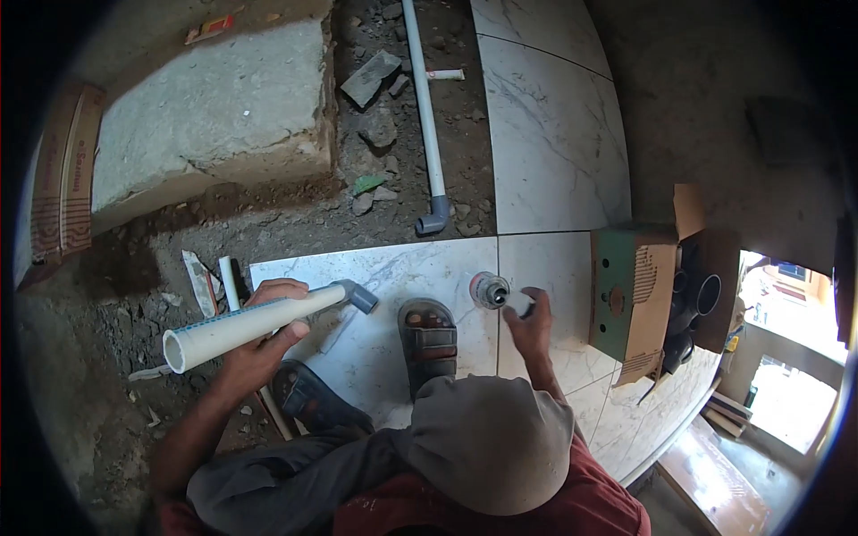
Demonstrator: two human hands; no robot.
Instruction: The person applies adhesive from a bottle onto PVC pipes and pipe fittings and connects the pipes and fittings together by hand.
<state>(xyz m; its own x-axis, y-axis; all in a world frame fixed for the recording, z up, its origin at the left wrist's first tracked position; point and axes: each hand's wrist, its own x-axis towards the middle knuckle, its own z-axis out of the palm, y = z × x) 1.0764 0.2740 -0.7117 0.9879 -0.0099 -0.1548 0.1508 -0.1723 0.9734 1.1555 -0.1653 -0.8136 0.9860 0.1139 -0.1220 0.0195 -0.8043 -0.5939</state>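
Note:
My left hand point(268, 326) is wrapped round a white PVC pipe point(241, 332), its wide open end toward the lower left. A grey elbow fitting point(360, 297) sits on the pipe's far end. My right hand point(531, 323) is closed on a small white cap point(519, 305), partly hidden by the fingers. Right beside that hand, a clear container with a dark, narrow opening point(488, 289) stands on the marble-look tile point(357, 357). Whether the cap touches the container I cannot tell.
A long pale pipe point(422, 98) with a grey elbow point(433, 217) lies on soil among rubble. A concrete slab point(214, 107) is at upper left. At right stands an open cardboard box point(626, 295) holding black pipe fittings point(693, 299). Sandalled feet point(429, 344) are between my hands.

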